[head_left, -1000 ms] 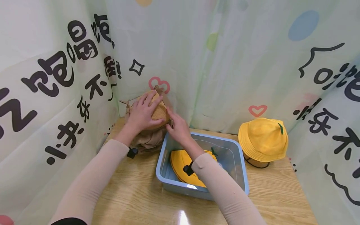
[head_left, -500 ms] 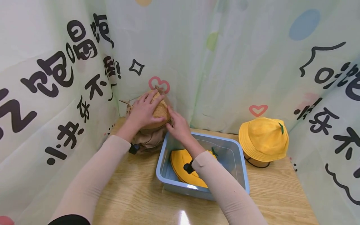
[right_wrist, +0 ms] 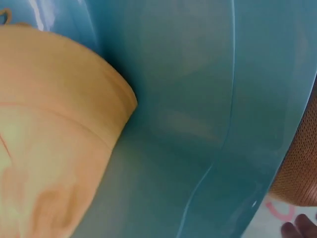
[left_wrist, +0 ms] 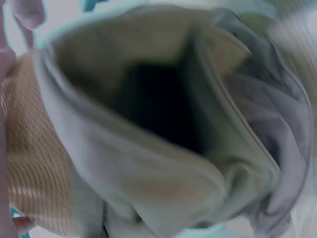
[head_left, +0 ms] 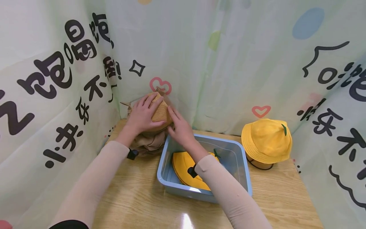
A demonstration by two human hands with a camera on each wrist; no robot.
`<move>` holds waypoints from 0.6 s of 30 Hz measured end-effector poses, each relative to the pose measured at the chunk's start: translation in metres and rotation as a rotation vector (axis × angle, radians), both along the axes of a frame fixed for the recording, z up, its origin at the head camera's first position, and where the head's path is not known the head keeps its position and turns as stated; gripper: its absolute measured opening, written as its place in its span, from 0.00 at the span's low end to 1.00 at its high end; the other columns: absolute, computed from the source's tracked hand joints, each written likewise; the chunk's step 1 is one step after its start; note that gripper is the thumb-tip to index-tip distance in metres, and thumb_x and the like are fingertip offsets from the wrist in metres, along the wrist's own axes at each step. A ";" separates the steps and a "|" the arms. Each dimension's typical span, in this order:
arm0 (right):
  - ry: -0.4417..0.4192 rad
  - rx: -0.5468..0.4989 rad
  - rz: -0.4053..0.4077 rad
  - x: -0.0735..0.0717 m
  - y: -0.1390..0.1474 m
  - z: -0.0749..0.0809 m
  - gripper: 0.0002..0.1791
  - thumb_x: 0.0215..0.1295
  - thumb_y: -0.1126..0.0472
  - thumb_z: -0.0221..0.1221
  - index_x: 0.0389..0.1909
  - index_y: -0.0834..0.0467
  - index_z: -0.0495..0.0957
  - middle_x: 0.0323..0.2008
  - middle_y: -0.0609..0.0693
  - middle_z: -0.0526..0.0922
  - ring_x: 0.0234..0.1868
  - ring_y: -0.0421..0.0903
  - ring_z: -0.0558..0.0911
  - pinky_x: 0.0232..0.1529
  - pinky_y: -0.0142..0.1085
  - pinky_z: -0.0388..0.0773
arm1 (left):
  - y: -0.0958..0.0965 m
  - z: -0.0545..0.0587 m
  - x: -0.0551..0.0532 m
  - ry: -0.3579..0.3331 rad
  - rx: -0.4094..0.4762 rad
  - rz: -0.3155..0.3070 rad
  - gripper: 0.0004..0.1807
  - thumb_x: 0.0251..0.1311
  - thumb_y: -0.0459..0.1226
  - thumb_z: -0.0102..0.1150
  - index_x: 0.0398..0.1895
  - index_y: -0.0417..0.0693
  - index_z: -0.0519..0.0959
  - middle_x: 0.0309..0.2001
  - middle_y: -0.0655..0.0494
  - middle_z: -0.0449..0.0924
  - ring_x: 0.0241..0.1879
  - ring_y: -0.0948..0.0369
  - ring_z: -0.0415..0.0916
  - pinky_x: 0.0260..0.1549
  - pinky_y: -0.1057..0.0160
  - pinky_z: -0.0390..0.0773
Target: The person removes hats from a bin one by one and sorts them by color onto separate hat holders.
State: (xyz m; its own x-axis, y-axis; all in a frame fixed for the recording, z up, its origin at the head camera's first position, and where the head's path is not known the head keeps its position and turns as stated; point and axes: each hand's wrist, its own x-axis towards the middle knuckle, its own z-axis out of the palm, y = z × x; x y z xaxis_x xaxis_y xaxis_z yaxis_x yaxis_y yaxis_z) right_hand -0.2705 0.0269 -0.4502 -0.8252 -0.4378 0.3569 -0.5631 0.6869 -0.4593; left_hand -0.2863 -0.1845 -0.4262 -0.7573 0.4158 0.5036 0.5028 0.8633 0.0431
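At the back left, a tan woven piece (head_left: 160, 112), rounded like a straw hat's crown, is joined with or set against brown cloth (head_left: 151, 142). My left hand (head_left: 142, 115) spans its top, fingers spread over it and thumb on the near side. My right hand (head_left: 180, 128) touches its right side with nearly straight fingers. In the left wrist view, the soft brown cloth (left_wrist: 143, 163) gapes around a dark hollow, with the woven surface (left_wrist: 34, 148) to the left. The woven piece (right_wrist: 299, 168) shows only at the right edge of the right wrist view.
A blue plastic bin (head_left: 206, 196) stands on the wooden table (head_left: 143, 197), beneath my right forearm. Inside lies a yellow hat (head_left: 186, 168). Another yellow hat (head_left: 266, 140) with a green sprout sits on a black wire stand (head_left: 263, 167) at right. Printed curtains (head_left: 228, 79) enclose the table.
The head view has shifted slightly. My right fingers lie a little higher and straighter along the woven piece, while my left hand keeps its place on top.
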 end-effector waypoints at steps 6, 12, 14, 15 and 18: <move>0.088 0.083 0.011 0.001 -0.007 0.001 0.42 0.64 0.62 0.63 0.78 0.51 0.56 0.76 0.53 0.60 0.56 0.57 0.81 0.45 0.46 0.82 | -0.010 -0.002 0.003 -0.001 0.003 -0.035 0.54 0.48 0.63 0.67 0.77 0.54 0.59 0.75 0.42 0.56 0.69 0.35 0.59 0.62 0.33 0.65; 0.041 0.095 -0.012 0.000 -0.009 -0.003 0.43 0.64 0.63 0.63 0.78 0.51 0.55 0.77 0.54 0.59 0.50 0.59 0.83 0.44 0.48 0.82 | -0.004 -0.008 0.003 -0.086 -0.017 0.034 0.54 0.50 0.65 0.65 0.78 0.61 0.54 0.78 0.45 0.50 0.73 0.37 0.52 0.59 0.28 0.63; 0.027 0.118 -0.012 0.000 -0.010 -0.005 0.44 0.64 0.62 0.64 0.78 0.51 0.54 0.77 0.53 0.58 0.50 0.59 0.83 0.44 0.48 0.81 | -0.003 -0.012 0.003 -0.095 -0.022 0.049 0.54 0.49 0.65 0.65 0.78 0.62 0.54 0.78 0.45 0.48 0.73 0.37 0.50 0.59 0.28 0.62; 0.022 0.126 -0.009 -0.001 -0.010 -0.006 0.45 0.63 0.62 0.64 0.79 0.52 0.54 0.77 0.54 0.57 0.49 0.59 0.83 0.44 0.48 0.81 | -0.003 -0.013 0.003 -0.094 -0.024 0.052 0.54 0.49 0.65 0.65 0.78 0.62 0.54 0.78 0.45 0.48 0.74 0.37 0.50 0.59 0.27 0.61; 0.017 0.141 0.006 -0.001 -0.010 -0.007 0.46 0.63 0.62 0.64 0.79 0.52 0.52 0.78 0.53 0.54 0.53 0.58 0.81 0.49 0.48 0.80 | -0.005 -0.015 0.002 -0.088 -0.019 0.042 0.54 0.49 0.65 0.66 0.78 0.61 0.54 0.78 0.44 0.49 0.73 0.36 0.51 0.60 0.28 0.61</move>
